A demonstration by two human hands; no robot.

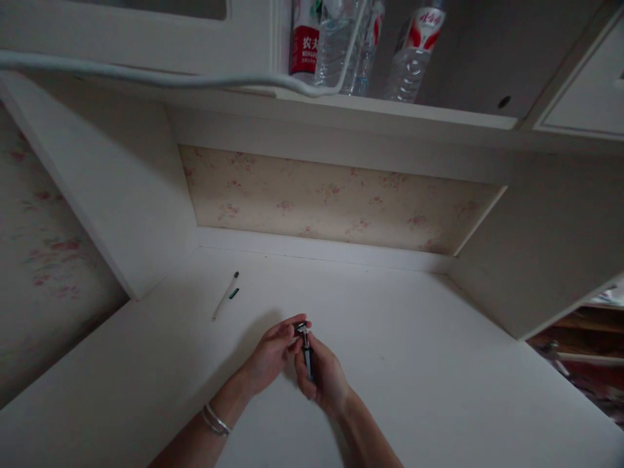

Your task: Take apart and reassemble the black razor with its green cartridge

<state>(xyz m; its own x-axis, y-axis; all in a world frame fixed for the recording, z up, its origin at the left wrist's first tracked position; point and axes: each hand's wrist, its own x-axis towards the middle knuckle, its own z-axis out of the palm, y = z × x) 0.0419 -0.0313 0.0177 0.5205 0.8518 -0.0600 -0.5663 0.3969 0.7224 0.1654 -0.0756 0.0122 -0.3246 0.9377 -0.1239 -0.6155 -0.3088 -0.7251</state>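
My left hand [273, 351] is closed, its fingertips pinching a small dark piece [300, 325] at the top of a slim tool. My right hand [327, 374] wraps round the dark handle of this slim tool [308, 361], which has a shiny metal end. Both hands meet just above the white tabletop [414, 364]. Whether the dark piece is joined to the tool I cannot tell. Up and to the left lies a thin pale stick with a dark tip [225, 298], and beside it a short dark green piece [234, 294].
Overhead, a shelf [400, 114] holds several plastic bottles, among them a red-labelled bottle [305, 45] and a tilted one [414, 55]. A white cable [170, 79] runs along the cabinet's lower edge. Side panels [112, 175] bound the tabletop left and right.
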